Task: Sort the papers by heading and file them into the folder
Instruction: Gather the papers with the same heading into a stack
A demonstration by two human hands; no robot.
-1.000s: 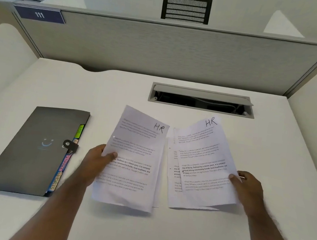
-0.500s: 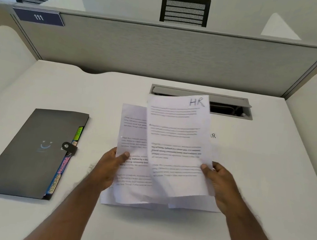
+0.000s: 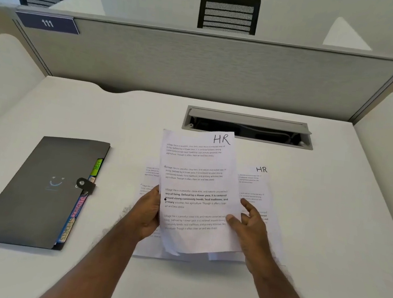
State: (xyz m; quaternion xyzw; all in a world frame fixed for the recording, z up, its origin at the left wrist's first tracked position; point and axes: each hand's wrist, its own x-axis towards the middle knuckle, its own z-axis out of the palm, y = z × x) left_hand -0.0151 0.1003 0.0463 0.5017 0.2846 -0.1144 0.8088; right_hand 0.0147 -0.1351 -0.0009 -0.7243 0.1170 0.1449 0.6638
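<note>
HR paper, lifted, pinched by left hand and right hand at its side edges.

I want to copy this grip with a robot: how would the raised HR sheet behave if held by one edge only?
Probably floppy: the HR sheet already curls at its lower edge though the left hand and right hand pinch both sides. It looks thin and light, so likely easy to crease. It might slide readily over the papers on the desk.

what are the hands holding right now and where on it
Both grip the top HR sheet, lifted off the papers: left hand on its lower left edge, right hand on its lower right edge.
</note>
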